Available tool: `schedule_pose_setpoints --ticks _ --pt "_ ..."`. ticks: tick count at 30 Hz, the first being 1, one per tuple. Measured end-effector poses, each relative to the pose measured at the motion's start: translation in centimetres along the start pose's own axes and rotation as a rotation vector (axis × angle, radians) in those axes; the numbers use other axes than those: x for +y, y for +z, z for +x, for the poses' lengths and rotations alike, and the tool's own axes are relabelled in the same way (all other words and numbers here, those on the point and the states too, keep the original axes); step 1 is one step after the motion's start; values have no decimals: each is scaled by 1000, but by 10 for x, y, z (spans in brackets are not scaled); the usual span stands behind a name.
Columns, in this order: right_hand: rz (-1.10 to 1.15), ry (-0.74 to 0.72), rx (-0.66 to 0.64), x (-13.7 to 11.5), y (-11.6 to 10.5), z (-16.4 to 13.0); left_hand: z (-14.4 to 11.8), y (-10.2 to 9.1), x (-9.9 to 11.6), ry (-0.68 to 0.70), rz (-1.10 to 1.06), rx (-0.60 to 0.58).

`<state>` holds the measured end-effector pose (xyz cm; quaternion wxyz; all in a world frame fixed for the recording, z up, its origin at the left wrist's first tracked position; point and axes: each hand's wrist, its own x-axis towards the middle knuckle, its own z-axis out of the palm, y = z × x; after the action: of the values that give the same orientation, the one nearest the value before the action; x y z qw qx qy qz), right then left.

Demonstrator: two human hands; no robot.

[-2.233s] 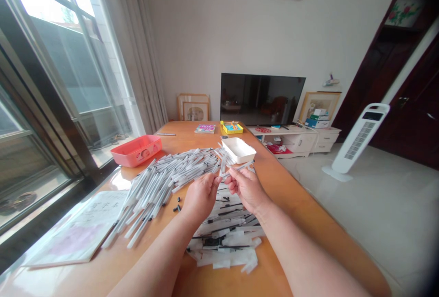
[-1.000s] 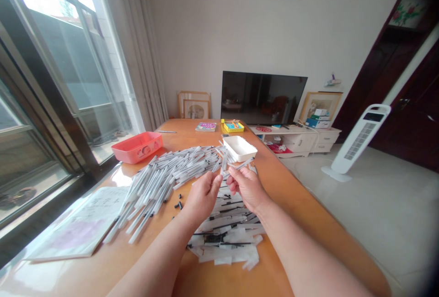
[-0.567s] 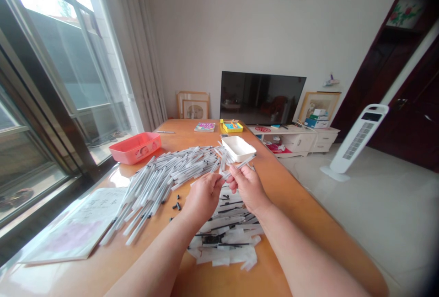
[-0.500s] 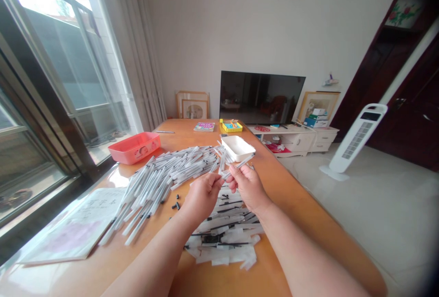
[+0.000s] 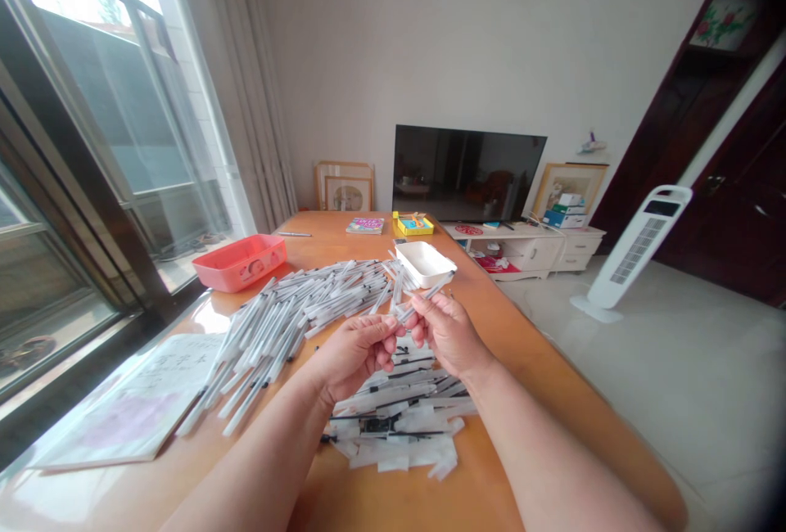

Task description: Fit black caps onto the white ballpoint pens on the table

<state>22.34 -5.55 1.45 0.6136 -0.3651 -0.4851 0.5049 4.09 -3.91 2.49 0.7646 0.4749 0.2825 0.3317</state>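
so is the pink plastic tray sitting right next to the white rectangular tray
No, the pink plastic tray sits at the window side of the orange wooden table, with the heap of white pen barrels between it and the white rectangular tray.

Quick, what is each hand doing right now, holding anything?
Left hand: closed, fingertips pinched at the near end of a thin white plastic pen tube.
Right hand: closed around that same tube, held above the table.

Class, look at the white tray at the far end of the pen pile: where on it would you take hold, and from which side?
Grip the white tray by its right long rim, coming from the table's open right edge. Its walls are low with a flared lip that fingers can hook under, and white pen barrels crowd its left and near sides, so the right approach looks clearest.
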Motion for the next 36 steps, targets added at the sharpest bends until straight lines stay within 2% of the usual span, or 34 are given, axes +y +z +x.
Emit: schedule_pose_setpoints --ticks 3,7,11,14,16,17,19,21,23,24,28,30,36 --pt "-28 7 -15 -2 0 -1 0 -1 -2 -18 -11 -7" --pt "-105 27 -10 -4 2 -1 0 0 -5 29 -6 42" --pt "-200 57 -21 -1 3 0 -2 4 -5 16 146 74" --pt "-238 27 -31 4 1 0 -3 6 -2 77 336 235" --pt "-263 48 -80 5 2 -1 -4 6 0 157 368 337" --pt "-282 72 -130 5 3 -3 -4 6 0 198 350 345" --pt "-324 109 -243 3 7 -7 -4 6 0 258 283 256" --pt "-358 111 -339 1 12 -11 -3 6 -1 268 211 94" --pt "-346 110 -386 -1 16 -14 -2 4 -1 246 137 -22" --pt "-318 121 -389 -1 17 -14 -1 2 -1 245 93 -32" --pt "-101 262 -356 0 14 -12 1 -8 4 317 -101 171" --pt "-8 339 -370 1 12 -11 2 -12 8 327 -152 235" --pt "22 405 -411 2 9 -12 -2 -14 12 326 -162 198"
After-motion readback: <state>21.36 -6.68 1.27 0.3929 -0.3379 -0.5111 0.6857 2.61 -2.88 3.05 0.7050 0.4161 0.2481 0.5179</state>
